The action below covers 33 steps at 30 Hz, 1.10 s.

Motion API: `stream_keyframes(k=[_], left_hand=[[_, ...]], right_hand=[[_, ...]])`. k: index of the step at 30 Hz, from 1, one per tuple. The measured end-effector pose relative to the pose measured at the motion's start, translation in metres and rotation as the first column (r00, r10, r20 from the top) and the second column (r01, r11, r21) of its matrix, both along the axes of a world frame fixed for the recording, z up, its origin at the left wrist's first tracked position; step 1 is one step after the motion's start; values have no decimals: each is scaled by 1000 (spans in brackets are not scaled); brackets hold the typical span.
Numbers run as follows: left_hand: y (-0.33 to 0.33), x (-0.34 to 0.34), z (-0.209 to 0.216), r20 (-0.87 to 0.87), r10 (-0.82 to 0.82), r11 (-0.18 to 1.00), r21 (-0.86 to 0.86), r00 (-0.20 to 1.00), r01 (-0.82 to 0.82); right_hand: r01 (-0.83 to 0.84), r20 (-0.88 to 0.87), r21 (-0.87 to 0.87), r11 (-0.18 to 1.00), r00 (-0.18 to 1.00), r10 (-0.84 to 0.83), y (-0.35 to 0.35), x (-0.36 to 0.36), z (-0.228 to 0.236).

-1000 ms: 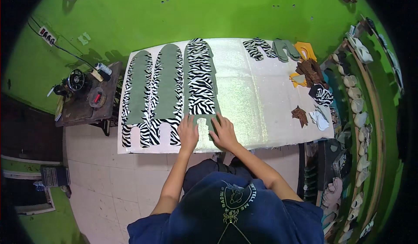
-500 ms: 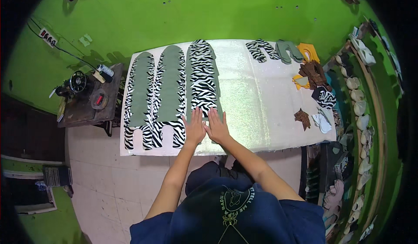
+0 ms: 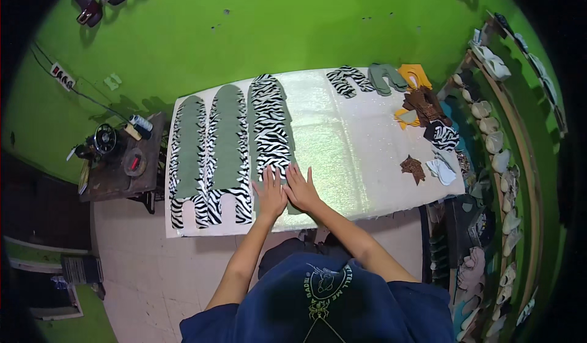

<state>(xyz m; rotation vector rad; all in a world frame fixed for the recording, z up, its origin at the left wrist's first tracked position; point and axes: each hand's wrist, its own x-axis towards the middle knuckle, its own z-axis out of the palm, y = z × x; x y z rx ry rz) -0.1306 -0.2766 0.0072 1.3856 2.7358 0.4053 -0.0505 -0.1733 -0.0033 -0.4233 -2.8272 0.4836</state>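
Observation:
My left hand and my right hand lie flat side by side, fingers stretched out, on the near end of a row of overlapping zebra-print pieces backed by green ones. Neither hand grasps anything, and both cover the row's near end. Left of them run two more overlapping rows, where green pieces lie over zebra-print ones. At the near end of these rows, zebra-print U-shaped cutouts show fully.
Everything lies on a pale, shiny-covered table. Its right side holds stacked U-shaped cutouts, brown scraps and white scraps. A sewing machine stands on a small table at left; shelves of shoes line the right.
The whole view has shifted, so the table sits lower and slightly left in the picture. Both hands stay flat at the near end of the third row.

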Motion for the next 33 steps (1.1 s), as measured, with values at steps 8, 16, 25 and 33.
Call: stream_keyframes(k=[8, 16, 25, 33], left_hand=[[66, 18, 8, -46, -270, 862, 433, 962, 263], [145, 57, 25, -1, -413, 819, 438, 911, 372], [253, 73, 30, -40, -475, 784, 435, 879, 443], [369, 53, 40, -118, -437, 814, 370, 892, 448]], right_hand=[[64, -176, -216, 974, 979, -103, 55, 39, 35], [234, -262, -187, 954, 924, -278, 119, 93, 38], [379, -224, -194, 905, 881, -417, 222, 138, 49], [352, -235, -140, 925, 896, -377, 328, 148, 51]])
